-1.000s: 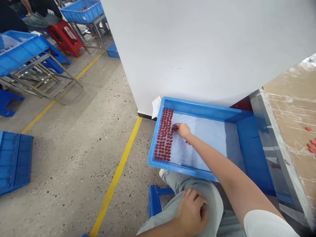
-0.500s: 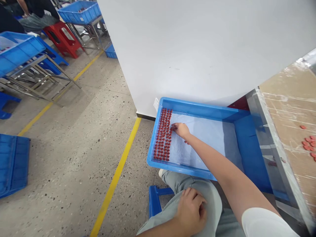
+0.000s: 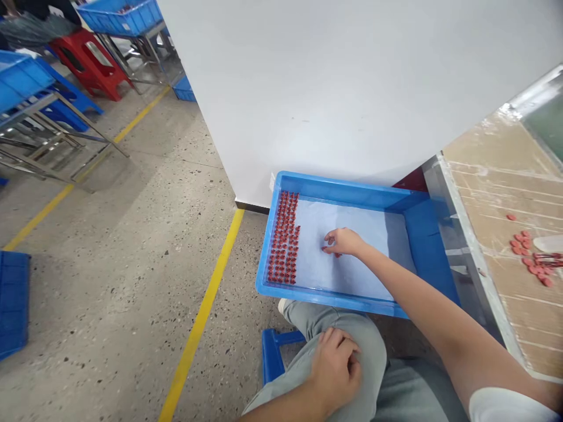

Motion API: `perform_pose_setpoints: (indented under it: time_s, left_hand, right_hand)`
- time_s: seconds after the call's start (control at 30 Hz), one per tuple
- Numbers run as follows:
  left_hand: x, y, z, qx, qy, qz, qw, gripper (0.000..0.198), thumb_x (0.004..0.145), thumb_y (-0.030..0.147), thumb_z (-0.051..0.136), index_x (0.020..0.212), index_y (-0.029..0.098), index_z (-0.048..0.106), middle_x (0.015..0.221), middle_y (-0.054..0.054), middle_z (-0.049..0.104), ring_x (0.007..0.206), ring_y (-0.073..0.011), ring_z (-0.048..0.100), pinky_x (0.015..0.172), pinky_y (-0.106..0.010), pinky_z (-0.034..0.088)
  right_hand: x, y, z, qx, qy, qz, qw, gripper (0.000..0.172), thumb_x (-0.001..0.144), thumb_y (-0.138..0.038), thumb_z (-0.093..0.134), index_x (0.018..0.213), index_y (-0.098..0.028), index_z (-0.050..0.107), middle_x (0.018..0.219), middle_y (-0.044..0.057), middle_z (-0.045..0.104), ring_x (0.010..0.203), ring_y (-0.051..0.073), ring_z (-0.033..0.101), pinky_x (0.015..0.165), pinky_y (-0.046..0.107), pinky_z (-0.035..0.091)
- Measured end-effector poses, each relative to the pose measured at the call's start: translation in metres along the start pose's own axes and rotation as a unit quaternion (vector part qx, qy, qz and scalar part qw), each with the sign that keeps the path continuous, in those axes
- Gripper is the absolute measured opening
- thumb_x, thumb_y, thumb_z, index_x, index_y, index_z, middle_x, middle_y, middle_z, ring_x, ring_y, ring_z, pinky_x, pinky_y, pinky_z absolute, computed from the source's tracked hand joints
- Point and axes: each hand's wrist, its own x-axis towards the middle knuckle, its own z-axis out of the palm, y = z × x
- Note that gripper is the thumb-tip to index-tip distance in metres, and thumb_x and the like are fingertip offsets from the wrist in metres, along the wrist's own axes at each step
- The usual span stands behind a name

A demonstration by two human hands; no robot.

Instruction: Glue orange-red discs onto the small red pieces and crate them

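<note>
Carefully: your half-curled right hand [image 3: 345,241] may pinch a red piece [image 3: 337,255], unclear; one brush could scatter the red rows [image 3: 284,237] in the blue tray [image 3: 334,302]. Your left hand [image 3: 336,366] rests empty on your knee [image 3: 368,346].

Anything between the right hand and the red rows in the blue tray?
Nothing visible. Only the pale sheet lining the blue tray lies between the right hand and the rows of small red parts.

Right hand [image 3: 344,242] in blue tray [image 3: 352,190], near red-piece rows [image 3: 284,237]; left hand [image 3: 335,369] on knee [image 3: 365,346].
</note>
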Motion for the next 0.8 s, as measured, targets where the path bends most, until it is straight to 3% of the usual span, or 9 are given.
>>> perform_pose_setpoints:
  time_s: [0.1, 0.3, 0.4, 0.5, 0.6, 0.8]
  left_hand:
    - [0.000, 0.000, 0.001, 0.000, 0.002, -0.003, 1.000, 0.034, 0.064, 0.002, 0.055, 0.091, 0.023, 0.060, 0.090, -0.003, 0.060, 0.086, -0.0215, 0.052, 0.075, -0.038, 0.041]
    - [0.001, 0.004, 0.000, 0.012, 0.001, -0.011, 1.000, 0.037, 0.061, 0.001, 0.054, 0.090, 0.022, 0.060, 0.090, -0.003, 0.059, 0.087, -0.0232, 0.053, 0.075, -0.039, 0.042]
    - [0.002, 0.005, -0.002, 0.010, -0.003, -0.010, 1.000, 0.037, 0.061, 0.001, 0.053, 0.091, 0.023, 0.059, 0.090, -0.004, 0.059, 0.086, -0.0244, 0.053, 0.074, -0.040, 0.043]
    - [0.003, 0.005, -0.003, 0.009, 0.000, -0.003, 1.000, 0.037, 0.061, 0.002, 0.053, 0.091, 0.022, 0.059, 0.090, -0.005, 0.060, 0.085, -0.0246, 0.053, 0.073, -0.041, 0.043]
    - [0.003, 0.003, -0.003, 0.013, 0.002, -0.002, 1.000, 0.035, 0.062, 0.002, 0.055, 0.091, 0.022, 0.059, 0.090, -0.004, 0.060, 0.085, -0.0225, 0.053, 0.073, -0.039, 0.043]
    - [0.003, 0.000, -0.004, 0.001, -0.003, -0.004, 1.000, 0.035, 0.064, 0.004, 0.056, 0.093, 0.023, 0.060, 0.092, -0.004, 0.060, 0.087, -0.0219, 0.053, 0.073, -0.038, 0.042]
  right_hand:
    - [0.000, -0.002, 0.008, 0.004, -0.033, 0.002, 0.999, 0.015, 0.074, -0.033, 0.066, 0.083, -0.024, 0.072, 0.070, -0.005, 0.072, 0.049, 0.010, 0.064, 0.059, 0.021, 0.048]
    - [0.013, -0.015, 0.017, 0.006, -0.026, 0.014, 1.000, 0.019, 0.083, -0.029, 0.056, 0.093, -0.025, 0.072, 0.067, -0.003, 0.071, 0.037, 0.008, 0.056, 0.050, 0.021, 0.047]
    - [0.024, -0.024, 0.019, 0.000, 0.010, 0.012, 1.000, 0.022, 0.085, -0.030, 0.056, 0.100, -0.028, 0.071, 0.085, 0.000, 0.074, 0.047, 0.011, 0.063, 0.054, 0.024, 0.050]
    - [0.038, -0.031, 0.020, -0.012, 0.054, 0.009, 0.998, 0.027, 0.082, -0.030, 0.060, 0.107, -0.027, 0.069, 0.099, 0.003, 0.074, 0.075, 0.018, 0.070, 0.069, 0.027, 0.054]
    - [0.053, -0.035, 0.020, -0.022, 0.088, 0.008, 0.996, 0.033, 0.080, -0.026, 0.062, 0.112, -0.026, 0.067, 0.103, 0.005, 0.073, 0.095, 0.023, 0.068, 0.080, 0.030, 0.052]
    - [0.076, -0.040, 0.019, -0.019, 0.119, -0.006, 0.993, 0.035, 0.081, -0.020, 0.057, 0.114, -0.026, 0.065, 0.105, 0.002, 0.073, 0.098, 0.020, 0.067, 0.082, 0.029, 0.050]
